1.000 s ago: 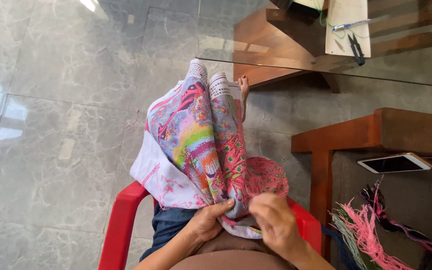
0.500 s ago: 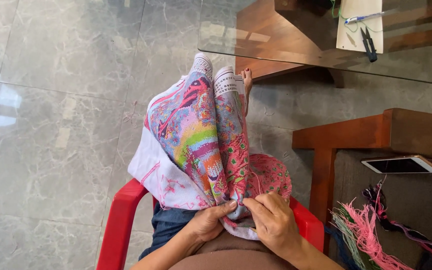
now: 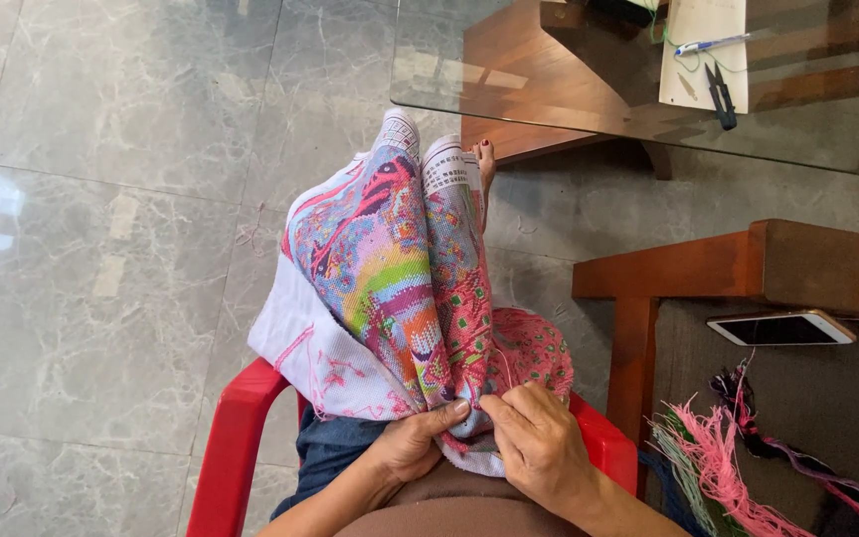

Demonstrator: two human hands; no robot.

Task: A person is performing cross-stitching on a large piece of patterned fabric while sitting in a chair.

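A folded, brightly coloured cross-stitch canvas (image 3: 390, 278) lies over my lap, pink, blue, green and orange, with white edges. My left hand (image 3: 412, 444) pinches its lower fold from the left, thumb on top. My right hand (image 3: 539, 445) rests against the same fold from the right, fingertips bunched on the cloth next to a thin pink thread (image 3: 505, 366); whether a needle is in the fingers cannot be made out. Both hands touch at the bottom edge of the canvas.
I sit on a red plastic chair (image 3: 236, 438) on a grey tiled floor. A glass-topped wooden table (image 3: 569, 60) holds paper, a pen and black snips (image 3: 722, 97). To the right are a phone (image 3: 779, 328) and bundles of coloured thread (image 3: 723, 462).
The view has shifted slightly. My right hand's fingers have closed in on the fold, drawing nearer to my left thumb. The canvas stays on my lap.
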